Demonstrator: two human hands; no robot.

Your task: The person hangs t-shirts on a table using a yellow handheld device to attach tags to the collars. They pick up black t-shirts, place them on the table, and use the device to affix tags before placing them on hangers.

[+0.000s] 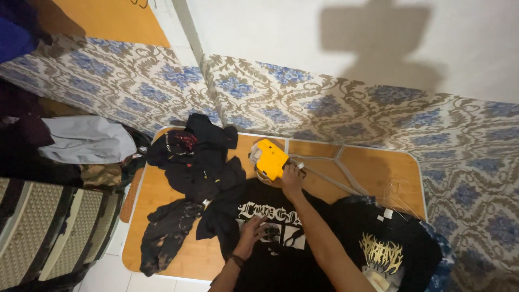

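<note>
Wooden table: right hand on yellow iron

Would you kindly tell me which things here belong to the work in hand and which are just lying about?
In hand:
right hand on yellow iron
left hand on black printed shirt

Lying about:
dark clothes heap
wire hangers
second printed shirt
grey garment
</note>
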